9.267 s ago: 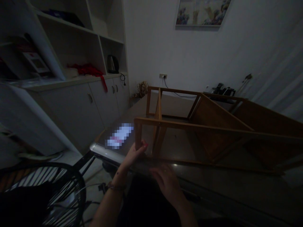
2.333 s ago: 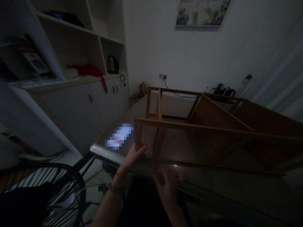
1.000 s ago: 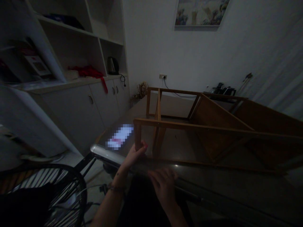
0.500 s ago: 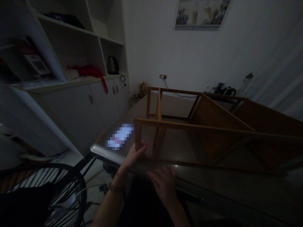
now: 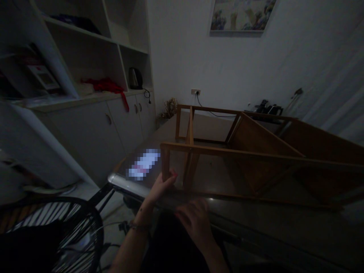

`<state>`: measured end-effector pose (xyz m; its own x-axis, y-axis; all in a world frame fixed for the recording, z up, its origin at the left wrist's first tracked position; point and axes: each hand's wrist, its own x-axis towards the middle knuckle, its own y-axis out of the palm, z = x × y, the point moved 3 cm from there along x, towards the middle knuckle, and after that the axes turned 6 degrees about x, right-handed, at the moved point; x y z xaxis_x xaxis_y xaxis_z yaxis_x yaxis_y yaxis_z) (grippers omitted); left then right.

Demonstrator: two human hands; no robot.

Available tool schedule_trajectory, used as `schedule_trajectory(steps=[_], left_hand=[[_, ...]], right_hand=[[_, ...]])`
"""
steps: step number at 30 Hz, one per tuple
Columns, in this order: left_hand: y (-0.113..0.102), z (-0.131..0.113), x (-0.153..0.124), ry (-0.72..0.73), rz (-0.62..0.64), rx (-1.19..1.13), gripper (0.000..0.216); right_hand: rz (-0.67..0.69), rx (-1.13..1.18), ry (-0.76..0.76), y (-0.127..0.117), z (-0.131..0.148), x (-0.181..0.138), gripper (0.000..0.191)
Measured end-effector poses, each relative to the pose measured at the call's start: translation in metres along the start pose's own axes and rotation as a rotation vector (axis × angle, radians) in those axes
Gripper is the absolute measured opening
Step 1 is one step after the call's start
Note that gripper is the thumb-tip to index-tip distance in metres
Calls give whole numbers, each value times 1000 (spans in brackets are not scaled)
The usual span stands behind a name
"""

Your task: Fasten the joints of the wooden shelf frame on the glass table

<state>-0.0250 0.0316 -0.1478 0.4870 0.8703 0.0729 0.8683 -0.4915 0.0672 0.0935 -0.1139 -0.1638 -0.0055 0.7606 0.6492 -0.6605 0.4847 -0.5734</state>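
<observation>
A brown wooden shelf rack (image 5: 216, 150) lies on its side across the table (image 5: 153, 138), its slanted panels toward the right. My left hand (image 5: 164, 184) is wrapped round the rack's near left end bar, thumb showing on the bar's right side. Below the rack's lower rail, at the table's front edge, my right hand (image 5: 195, 218) hovers or rests with loosely bent fingers and the thumb apart. Nothing shows in it; whether it touches the edge is too dark to tell. A lit, pixelated phone-like screen (image 5: 144, 163) lies left of the rack.
At left stands a white cabinet (image 5: 93, 121) with a kettle (image 5: 135, 78) and red cloth (image 5: 106, 85). A round black slatted chair (image 5: 98, 227) is close on the lower left. A cord runs from the wall socket (image 5: 195, 91) behind the rack. Dark appliances (image 5: 269, 109) sit at the back right.
My right hand's fingers and thumb have curled in slightly. My left hand and the wooden rack stay in place.
</observation>
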Motion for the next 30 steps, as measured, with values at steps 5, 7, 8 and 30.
schedule_trajectory(steps=[5, 7, 8, 30], left_hand=[[0, 0, 0, -1, -9, 2, 42], [0, 0, -1, -11, -5, -10, 43], [1, -1, -1, -12, -4, -11, 43], [0, -3, 0, 37, 21, 40, 41]], right_hand=[[15, -57, 48, 7, -1, -6, 15], [11, -80, 62, 11, 0, -8, 14], [4, -95, 67, 12, 0, -8, 14], [-22, -158, 25, 3, -6, -15, 22]])
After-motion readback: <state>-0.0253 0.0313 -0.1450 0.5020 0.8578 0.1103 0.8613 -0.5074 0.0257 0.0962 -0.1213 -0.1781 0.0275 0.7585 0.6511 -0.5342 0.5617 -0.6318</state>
